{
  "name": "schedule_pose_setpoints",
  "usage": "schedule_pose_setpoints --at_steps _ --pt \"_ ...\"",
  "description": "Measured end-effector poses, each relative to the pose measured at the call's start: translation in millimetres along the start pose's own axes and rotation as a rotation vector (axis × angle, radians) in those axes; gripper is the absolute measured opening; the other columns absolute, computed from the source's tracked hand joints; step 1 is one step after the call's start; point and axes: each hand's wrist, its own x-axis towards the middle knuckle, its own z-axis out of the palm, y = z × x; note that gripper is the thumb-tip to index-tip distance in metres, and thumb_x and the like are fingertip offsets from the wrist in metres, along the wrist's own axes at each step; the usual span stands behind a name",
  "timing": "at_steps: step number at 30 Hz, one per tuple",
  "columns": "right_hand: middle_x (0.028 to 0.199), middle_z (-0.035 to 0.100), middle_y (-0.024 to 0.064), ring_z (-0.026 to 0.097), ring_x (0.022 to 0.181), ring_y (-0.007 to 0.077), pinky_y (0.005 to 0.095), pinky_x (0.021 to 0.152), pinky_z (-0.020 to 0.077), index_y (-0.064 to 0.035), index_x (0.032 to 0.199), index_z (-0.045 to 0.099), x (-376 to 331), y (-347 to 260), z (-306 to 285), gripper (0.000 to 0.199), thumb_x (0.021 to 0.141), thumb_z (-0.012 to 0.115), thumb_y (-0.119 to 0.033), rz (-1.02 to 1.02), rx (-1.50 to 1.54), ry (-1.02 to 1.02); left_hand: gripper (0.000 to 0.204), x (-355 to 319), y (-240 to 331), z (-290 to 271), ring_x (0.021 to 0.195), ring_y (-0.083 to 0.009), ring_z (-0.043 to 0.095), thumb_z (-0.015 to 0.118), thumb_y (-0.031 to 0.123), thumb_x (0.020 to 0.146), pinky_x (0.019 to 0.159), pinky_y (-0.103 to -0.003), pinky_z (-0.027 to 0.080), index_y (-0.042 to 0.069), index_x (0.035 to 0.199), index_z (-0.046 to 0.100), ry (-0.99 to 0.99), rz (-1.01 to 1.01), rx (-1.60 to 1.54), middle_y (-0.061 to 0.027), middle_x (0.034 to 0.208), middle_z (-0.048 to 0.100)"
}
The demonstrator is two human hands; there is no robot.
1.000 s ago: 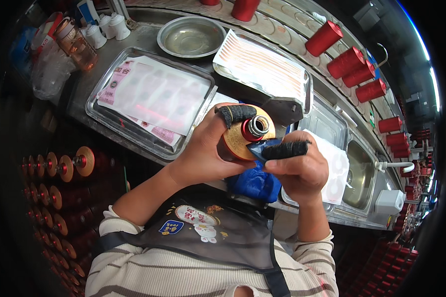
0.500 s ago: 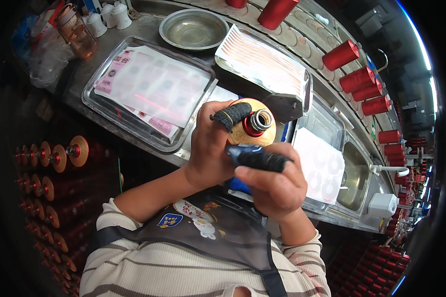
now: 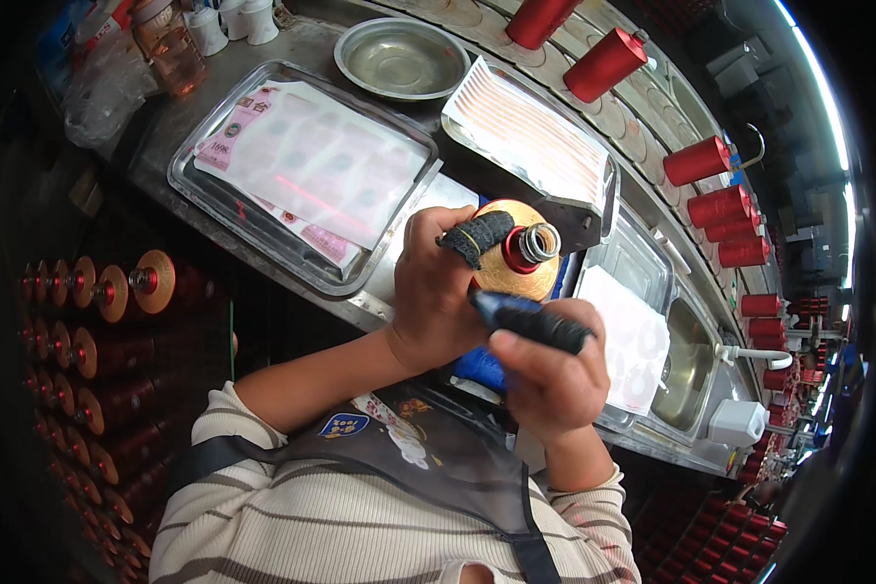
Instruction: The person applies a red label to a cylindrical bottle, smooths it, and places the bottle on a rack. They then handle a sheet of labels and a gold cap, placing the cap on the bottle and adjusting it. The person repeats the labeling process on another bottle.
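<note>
Hands: left hand (image 3: pixel 433 292) wrapped round a gold spool (image 3: pixel 504 265), forefinger in a dark fabric sleeve (image 3: pixel 474 237) laid across its top; right hand (image 3: pixel 553 375) fisted tight on a dark tool (image 3: pixel 533 322), thumb on top.
Spool: held up in the air above the surface (image 3: pixel 384 292), near chest height, red core (image 3: pixel 529 248) tilted up toward the camera.
Tool: tip sits at the spool's lower edge, seems touching; exact contact too small to tell.
Progress: judged mid-step; spool in hand and tool brought to it, nothing set down. Cannot tell how much of the work on this spool is done.
Left to do: judged the rest of the tool work, then putting the spool somewhere.
Blue thing (image 3: pixel 482 368): under the hands, mostly hidden, kind unclear.
Trays: big clear tray (image 3: pixel 197 180) with pink and white sheets (image 3: pixel 321 165) on the left; second tray of striped sheets (image 3: pixel 530 136) just behind the spool; smaller tray (image 3: pixel 642 268) with a white sheet on the right.
Bowl: metal bowl (image 3: pixel 402 58) at the back, well apart from the hands.
Edges: surface front edge runs just below the left wrist; sink (image 3: pixel 686 365) to the right.
Room: tight near the hands, trays close on three sides; free air is toward the body.
Surroundings: red spools (image 3: pixel 698 161) in a row behind, racks of gold and red spools (image 3: pixel 151 280) lower left.
</note>
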Motion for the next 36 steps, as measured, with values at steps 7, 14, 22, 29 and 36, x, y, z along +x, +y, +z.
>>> schedule_pose_setpoints --at_steps 7,14,22,29,36 --pt "0.085 0.068 0.0061 0.062 0.079 0.025 0.0341 0.071 0.0492 -0.0071 0.094 0.072 -3 21 -11 0.032 0.068 0.083 0.007 0.144 -0.02 0.113 0.107 21 -26 -32 0.131 -0.0406 0.048 0.097 0.028 0.057 0.106 -0.045 0.042 0.001 0.139 0.035 -0.487 -0.217 -0.358 -0.0247 0.139 0.045" --pt "0.088 0.069 0.0073 0.064 0.082 0.0256 0.0343 0.075 0.0503 -0.0077 0.094 0.073 -6 9 4 0.033 0.066 0.084 0.005 0.077 -0.023 0.084 0.101 -6 -11 -23 0.113 -0.045 0.057 0.094 0.035 0.059 0.095 -0.048 0.048 0.001 0.136 0.039 -0.278 -0.083 -0.071 -0.0241 0.125 0.054" --pt "0.088 0.069 0.0078 0.063 0.083 0.0261 0.0344 0.075 0.0492 -0.0081 0.096 0.071 -16 4 12 0.037 0.065 0.085 0.007 0.154 -0.008 0.15 0.093 3 -22 -28 0.107 -0.0481 0.057 0.093 0.035 0.062 0.091 -0.049 0.049 0.0 0.13 0.04 -0.504 -0.231 -0.306 -0.0267 0.124 0.051" --pt "0.089 0.069 0.008 0.063 0.084 0.0263 0.0351 0.076 0.0496 -0.0074 0.097 0.072 -17 1 13 0.036 0.066 0.085 0.007 0.157 0.001 0.129 0.114 -4 -25 -20 0.11 -0.0456 0.057 0.095 0.043 0.059 0.095 -0.047 0.048 -0.003 0.14 0.031 -0.333 -0.249 -0.569 -0.0258 0.126 0.049" --pt "0.09 0.069 0.0085 0.063 0.086 0.0263 0.0352 0.078 0.0496 -0.0064 0.096 0.072 -19 0 13 0.035 0.066 0.083 0.009 0.191 0.01 0.143 0.111 -10 -20 -20 0.118 -0.0446 0.055 0.094 0.039 0.062 0.1 -0.048 0.047 -0.004 0.141 0.031 -0.249 -0.162 -0.353 -0.0272 0.131 0.049"
